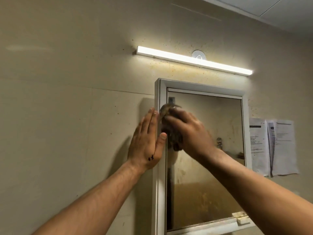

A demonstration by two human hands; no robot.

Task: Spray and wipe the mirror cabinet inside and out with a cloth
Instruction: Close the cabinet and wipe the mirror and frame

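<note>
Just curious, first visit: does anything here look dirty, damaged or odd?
The mirror is streaked with brownish grime, the wall below the light bar is speckled brown, and the papers to the right hang creased.

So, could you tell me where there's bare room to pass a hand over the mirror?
Free: the mirror from the right hand across to the right frame, and its lower half. Crowded: top-left, with cloth and left hand.

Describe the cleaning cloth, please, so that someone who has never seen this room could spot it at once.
Below the lit light bar hangs the white-framed mirror cabinet. Near its mirror's upper left corner, the right hand holds the cloth against the glass. It is the only dark, crumpled thing there, beside the flat left hand on the frame.
</note>
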